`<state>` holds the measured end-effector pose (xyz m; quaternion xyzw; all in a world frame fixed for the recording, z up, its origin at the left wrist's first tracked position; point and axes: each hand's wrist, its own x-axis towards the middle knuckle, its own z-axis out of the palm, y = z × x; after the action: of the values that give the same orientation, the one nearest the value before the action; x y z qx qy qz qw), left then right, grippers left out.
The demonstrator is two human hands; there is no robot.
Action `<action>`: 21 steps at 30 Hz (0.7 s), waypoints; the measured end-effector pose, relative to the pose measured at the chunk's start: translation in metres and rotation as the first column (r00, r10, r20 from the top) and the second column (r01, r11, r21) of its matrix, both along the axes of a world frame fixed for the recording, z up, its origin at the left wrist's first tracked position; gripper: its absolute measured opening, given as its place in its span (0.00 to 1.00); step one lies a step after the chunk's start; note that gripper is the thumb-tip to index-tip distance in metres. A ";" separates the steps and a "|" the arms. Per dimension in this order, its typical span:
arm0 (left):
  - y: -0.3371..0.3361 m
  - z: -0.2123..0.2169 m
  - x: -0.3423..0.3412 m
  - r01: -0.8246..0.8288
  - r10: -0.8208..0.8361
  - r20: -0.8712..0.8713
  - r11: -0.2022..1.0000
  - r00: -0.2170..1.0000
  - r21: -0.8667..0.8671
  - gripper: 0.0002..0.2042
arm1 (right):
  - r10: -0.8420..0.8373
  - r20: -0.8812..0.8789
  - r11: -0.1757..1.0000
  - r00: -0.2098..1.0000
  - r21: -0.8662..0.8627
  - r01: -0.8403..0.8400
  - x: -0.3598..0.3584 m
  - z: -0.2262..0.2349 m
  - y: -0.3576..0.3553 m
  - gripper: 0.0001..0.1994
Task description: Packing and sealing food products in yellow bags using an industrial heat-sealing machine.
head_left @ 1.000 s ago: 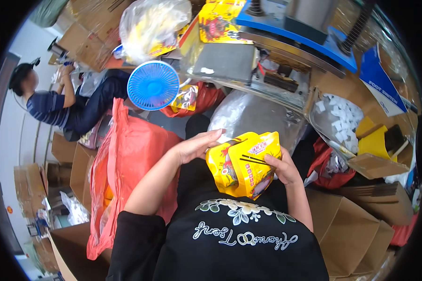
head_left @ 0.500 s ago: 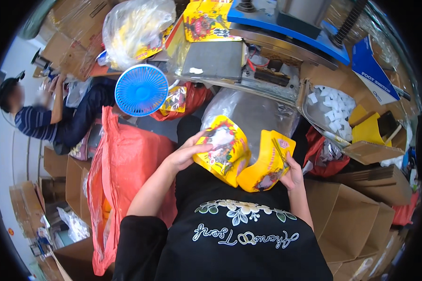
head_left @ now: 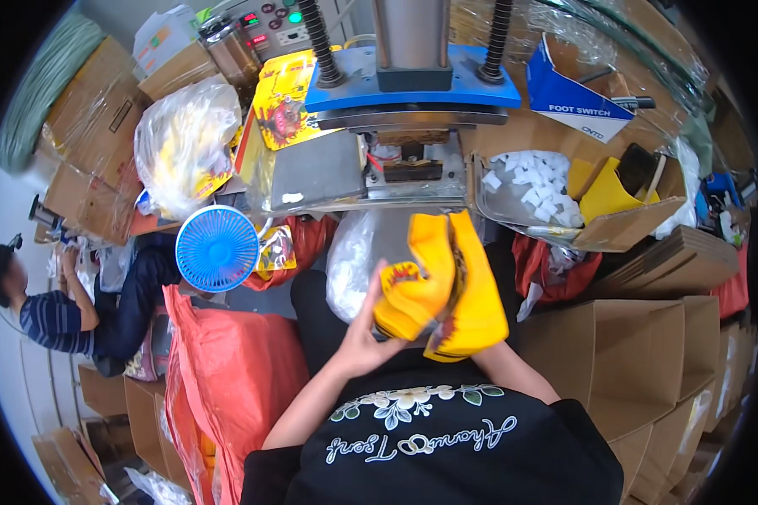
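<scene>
In front of my chest are two bundles of yellow printed pouches, bent and held up in the air. My left hand (head_left: pixel 367 340) grips the left bundle of pouches (head_left: pixel 417 295), which curls over on itself. Its fingers press on the outer side and look slightly blurred. Behind the right bundle of pouches (head_left: pixel 478 299) is my right hand (head_left: pixel 493 360), holding it from below and behind; most of its fingers are hidden. The bundles lean toward each other, with a dark gap between their upper parts.
Ahead stands a press with a blue plate (head_left: pixel 413 84). A grey pad (head_left: pixel 316 172) lies left of it, a tray of white pieces (head_left: pixel 501 198) right. A blue fan (head_left: pixel 217 247), red sack (head_left: pixel 236 370) and cardboard boxes (head_left: pixel 632 353) surround me. A person (head_left: pixel 55 316) sits far left.
Both bundles have turned from showing their printed faces to showing mostly yellow edges and sides, and come closer together. My right hand has gone behind its bundle. The view has shifted toward the press.
</scene>
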<state>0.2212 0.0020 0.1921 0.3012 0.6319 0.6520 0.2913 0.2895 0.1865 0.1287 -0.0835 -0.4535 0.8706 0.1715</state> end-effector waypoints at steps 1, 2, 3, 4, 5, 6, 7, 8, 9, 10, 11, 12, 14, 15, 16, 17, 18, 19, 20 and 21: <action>-0.004 0.003 0.004 0.052 -0.072 -0.146 0.989 0.987 -0.137 0.49 | 0.176 0.055 0.780 0.983 -0.617 -0.105 0.001 0.004 0.009 0.20; -0.001 0.002 0.006 0.061 -0.080 -0.143 0.990 0.987 -0.129 0.49 | 0.139 -0.031 0.651 0.990 -0.751 -0.115 0.004 0.018 0.010 0.19; 0.000 0.002 0.007 0.013 -0.050 -0.291 0.992 0.956 -0.129 0.46 | 0.115 -0.004 0.618 0.993 -0.783 -0.075 0.003 0.016 0.012 0.20; 0.000 0.001 0.007 -0.040 -0.017 -0.431 0.992 0.902 -0.121 0.42 | 0.096 0.025 0.583 0.995 -0.812 -0.036 0.002 0.013 0.014 0.21; 0.000 0.009 0.001 -0.006 -0.044 -0.462 0.994 0.886 -0.106 0.48 | 0.087 0.008 0.581 0.996 -0.813 -0.044 0.003 0.010 0.014 0.23; -0.005 0.017 -0.006 -0.026 -0.024 -0.445 0.994 0.895 -0.106 0.49 | 0.086 0.013 0.585 0.996 -0.810 -0.039 0.005 0.010 0.014 0.23; -0.011 0.021 -0.015 -0.048 -0.002 -0.428 0.993 0.904 -0.106 0.50 | 0.099 0.002 0.553 0.995 -0.832 -0.053 0.007 0.009 0.014 0.23; -0.016 0.024 -0.024 -0.086 0.087 -0.246 0.996 0.965 0.017 0.52 | 0.121 -0.014 0.515 0.993 -0.854 -0.075 0.007 0.009 0.012 0.23; -0.014 0.028 -0.042 -0.225 0.249 -0.165 0.963 0.954 0.149 0.53 | 0.131 -0.011 0.516 0.991 -0.853 -0.078 0.007 0.011 0.011 0.23; -0.010 0.036 -0.052 -0.341 0.344 0.018 0.923 0.939 0.180 0.43 | 0.163 0.005 0.543 0.987 -0.836 -0.086 0.006 0.015 0.010 0.24; -0.017 0.039 -0.067 -0.217 0.239 -0.068 0.947 0.969 0.236 0.41 | 0.187 0.017 0.566 0.982 -0.819 -0.093 0.006 0.017 0.010 0.24; -0.017 0.035 -0.076 -0.141 0.142 0.002 0.983 0.990 0.121 0.33 | 0.202 0.016 0.566 0.979 -0.818 -0.103 0.005 0.017 0.009 0.24; -0.012 0.026 -0.084 0.117 -0.118 0.293 0.993 0.949 0.020 0.19 | 0.252 0.032 0.578 0.967 -0.807 -0.124 0.005 0.016 0.006 0.25; -0.008 0.015 -0.080 0.254 -0.238 0.269 0.967 0.933 -0.027 0.20 | 0.267 0.032 0.576 0.963 -0.807 -0.133 0.005 0.020 0.004 0.25; -0.004 0.004 -0.077 0.389 -0.360 0.247 0.918 0.900 -0.080 0.20 | 0.279 0.051 0.588 0.959 -0.798 -0.128 0.004 0.025 0.003 0.24; 0.000 -0.004 -0.074 0.426 -0.376 0.305 0.897 0.875 -0.116 0.19 | 0.288 0.070 0.601 0.955 -0.790 -0.123 0.003 0.027 0.001 0.23; 0.005 -0.010 -0.069 0.472 -0.396 0.368 0.870 0.842 -0.144 0.19 | 0.289 0.072 0.602 0.955 -0.789 -0.122 0.004 0.026 0.000 0.23; 0.011 -0.019 -0.066 0.472 -0.399 0.496 0.882 0.771 -0.023 0.18 | 0.326 0.077 0.641 0.942 -0.751 -0.161 0.005 0.024 0.000 0.22; 0.016 -0.026 -0.058 0.465 -0.393 0.500 0.885 0.772 -0.022 0.18 | 0.370 0.084 0.673 0.925 -0.711 -0.204 0.005 0.022 -0.001 0.21; 0.024 -0.032 -0.049 0.337 -0.299 0.455 0.941 0.839 -0.002 0.18 | 0.372 0.088 0.673 0.924 -0.711 -0.203 0.005 0.024 -0.002 0.21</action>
<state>0.1723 0.0260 0.1600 0.2315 0.5151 0.6195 0.5452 0.2947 0.1841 0.1529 -0.1664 -0.1202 0.9766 -0.0649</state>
